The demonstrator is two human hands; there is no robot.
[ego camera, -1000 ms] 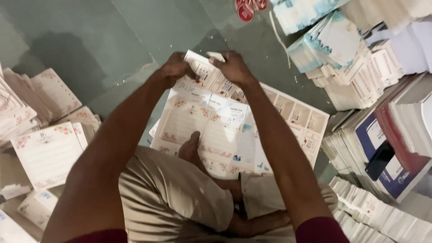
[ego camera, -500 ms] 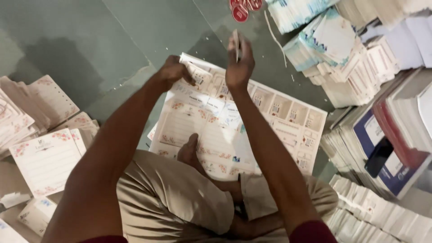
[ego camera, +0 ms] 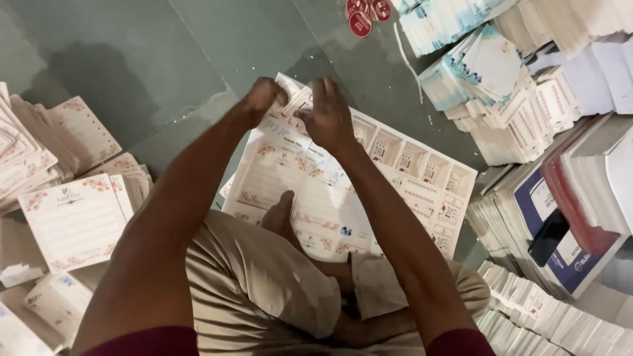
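Printed card sheet [ego camera: 343,191]: lies flat on the floor just past the person's crossed legs, its far corner lifted between both hands; thin card, light and bendy, easy to crease or tear along its cut lines, so best pinched by an edge with the fingertips.
Knees and foot: tan trousers [ego camera: 264,283] nearest the camera; a bare foot [ego camera: 280,214] rests on the near edge of the sheet and pins it.
Left hand [ego camera: 262,97]: curled nearly closed, fingertips pinching a small white card piece [ego camera: 290,89] at the sheet's far corner.
Right hand [ego camera: 328,117]: fingers bent and drawn together on the same corner, touching the card beside the left hand; whether it grips a separate piece I cannot tell.
Sheet surface: matt white, floral corners, ruled note panels near, rows of small rectangular tags on the right half.
Left side: single floral note card [ego camera: 72,221] lying flat, with loose fanned piles of like cards [ego camera: 39,145] behind it.
Right side: tall squared stacks of white cards [ego camera: 527,118], some edged blue, and a blue-covered stack [ego camera: 560,224] with a dark flat object on it.
Floor [ego camera: 132,59]: smooth grey-green, slightly glossy, scuffed.
Far edge: red round discs [ego camera: 362,14] on the floor.
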